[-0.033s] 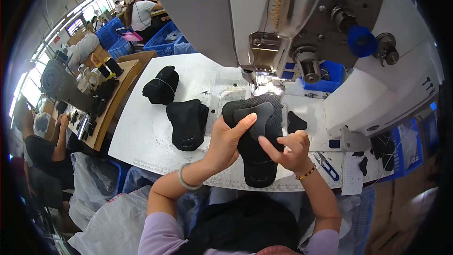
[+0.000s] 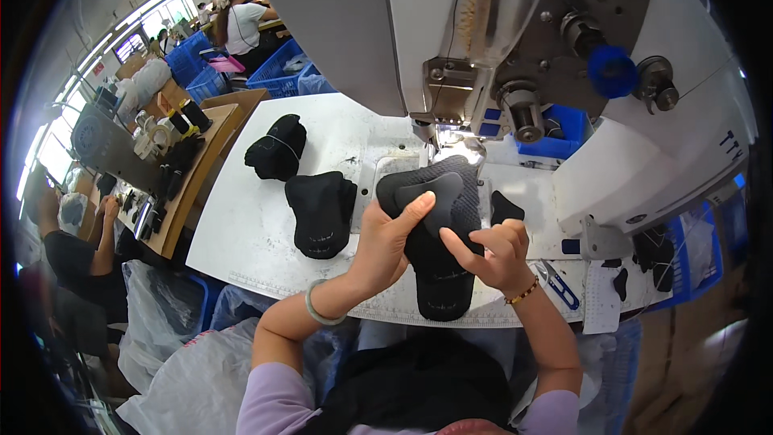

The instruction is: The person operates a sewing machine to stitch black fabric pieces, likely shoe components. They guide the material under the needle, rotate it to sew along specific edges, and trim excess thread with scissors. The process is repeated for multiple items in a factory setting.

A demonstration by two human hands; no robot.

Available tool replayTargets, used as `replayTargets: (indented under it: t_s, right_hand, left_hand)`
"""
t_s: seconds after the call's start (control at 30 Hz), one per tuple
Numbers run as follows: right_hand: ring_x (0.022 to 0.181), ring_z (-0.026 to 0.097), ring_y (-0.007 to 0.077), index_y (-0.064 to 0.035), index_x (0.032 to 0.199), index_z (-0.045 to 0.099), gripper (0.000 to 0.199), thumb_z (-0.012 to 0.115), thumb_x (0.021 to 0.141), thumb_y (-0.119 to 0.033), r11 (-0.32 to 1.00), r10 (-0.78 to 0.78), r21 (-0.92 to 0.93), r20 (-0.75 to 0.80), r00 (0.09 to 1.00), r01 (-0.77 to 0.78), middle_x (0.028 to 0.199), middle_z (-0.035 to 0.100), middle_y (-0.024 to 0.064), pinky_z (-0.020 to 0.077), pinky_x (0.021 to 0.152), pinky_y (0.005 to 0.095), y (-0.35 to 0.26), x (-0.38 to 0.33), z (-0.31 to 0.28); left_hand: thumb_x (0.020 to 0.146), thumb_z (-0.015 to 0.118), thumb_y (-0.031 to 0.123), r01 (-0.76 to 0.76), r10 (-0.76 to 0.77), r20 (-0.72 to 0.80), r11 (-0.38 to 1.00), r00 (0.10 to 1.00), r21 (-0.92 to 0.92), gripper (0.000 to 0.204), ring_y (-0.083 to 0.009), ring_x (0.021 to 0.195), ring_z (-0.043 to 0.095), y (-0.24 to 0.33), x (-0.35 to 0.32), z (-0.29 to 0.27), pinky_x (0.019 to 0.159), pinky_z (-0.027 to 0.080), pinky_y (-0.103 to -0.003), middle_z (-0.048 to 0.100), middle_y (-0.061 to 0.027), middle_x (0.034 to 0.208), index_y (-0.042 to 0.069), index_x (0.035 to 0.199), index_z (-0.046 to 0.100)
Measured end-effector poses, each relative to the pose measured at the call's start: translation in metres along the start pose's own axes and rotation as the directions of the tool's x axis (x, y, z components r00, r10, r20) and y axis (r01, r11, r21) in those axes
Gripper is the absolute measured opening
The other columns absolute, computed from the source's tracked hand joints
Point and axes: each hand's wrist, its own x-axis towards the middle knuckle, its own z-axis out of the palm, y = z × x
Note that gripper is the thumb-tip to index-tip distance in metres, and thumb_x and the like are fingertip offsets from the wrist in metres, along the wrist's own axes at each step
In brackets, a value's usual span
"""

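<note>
The left sleeve (image 2: 276, 399) and the right sleeve (image 2: 551, 412) are both plain lavender cloth, short and ending near the elbow, and between them a black garment (image 2: 420, 379) of matt cloth covers the front of the body below the near edge of the surface (image 2: 241, 250). A smooth, rounded bangle (image 2: 308, 304) in pale green circles the wrist of the bare left hand (image 2: 383, 246). The bare right hand (image 2: 502, 259) has a thin beaded bracelet (image 2: 523, 293) at its wrist, mixing dark and golden tones.

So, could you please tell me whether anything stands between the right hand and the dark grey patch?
Nothing visible does: the right hand has its index fingertip by the lower end of the dark grey patch. The left hand has its thumb on it, left of that fingertip.
</note>
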Motion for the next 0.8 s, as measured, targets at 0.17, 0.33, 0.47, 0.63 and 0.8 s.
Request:
replayTargets:
  t_s: [0.17,0.33,0.47,0.63,0.8]
  right_hand:
    - [0.076,0.047,0.0093,-0.0227,0.105,0.065,0.036,0.065,0.068,-0.019,0.987,0.066,0.14,0.108,0.992,-0.081,0.093,0.049,-0.0055,0.0342,0.072,0.0272,0.009,0.035,0.005]
    - [0.078,0.049,0.0123,-0.0202,0.104,0.066,0.043,0.071,0.062,-0.016,0.956,0.21,0.179,0.142,0.967,-0.234,0.092,0.05,-0.0048,0.0345,0.072,0.0304,0.015,0.047,0.015]
    - [0.08,0.05,0.0165,-0.019,0.107,0.067,0.051,0.071,0.056,-0.013,0.955,0.257,0.128,0.082,0.963,-0.266,0.093,0.049,-0.0015,0.0369,0.071,0.0324,0.028,0.039,0.023]
    - [0.086,0.05,0.0222,-0.0168,0.11,0.065,0.058,0.068,0.053,-0.008,0.91,0.321,0.241,0.109,0.941,-0.339,0.096,0.049,0.0037,0.0419,0.074,0.0371,0.028,0.029,0.03]
    - [0.084,0.049,0.0231,-0.0195,0.113,0.065,0.059,0.07,0.055,-0.009,0.893,0.358,0.243,0.129,0.925,-0.379,0.095,0.048,0.0039,0.0425,0.073,0.0367,0.026,0.029,0.029]
  left_hand:
    - [0.089,0.057,0.013,-0.007,0.021,-0.117,0.994,0.993,0.112,0.021,-0.0123,0.084,0.061,0.011,0.005,-0.014,0.073,0.051,-0.025,0.064,-0.0079,0.094,-0.003,0.102,0.06]
    - [0.089,0.056,0.014,-0.024,0.035,-0.097,0.993,0.995,0.114,0.019,-0.0109,0.08,0.062,0.019,0.025,-0.012,0.071,0.05,-0.024,0.063,-0.0061,0.091,-0.002,0.099,0.061]
    - [0.088,0.056,0.012,-0.12,0.124,-0.006,0.97,0.992,0.211,0.016,-0.0083,0.076,0.058,0.009,0.061,-0.022,0.067,0.047,-0.022,0.063,-0.0031,0.086,-0.002,0.094,0.063]
    - [0.088,0.053,0.004,-0.149,0.155,-0.003,0.954,0.988,0.261,0.011,-0.011,0.079,0.06,0.008,0.069,-0.022,0.071,0.049,-0.025,0.062,-0.0056,0.087,-0.002,0.094,0.06]
    - [0.087,0.053,0.002,-0.178,0.179,0.014,0.958,0.984,0.227,0.011,-0.0112,0.078,0.06,0.006,0.071,-0.023,0.071,0.049,-0.025,0.063,-0.0058,0.088,-0.002,0.094,0.06]
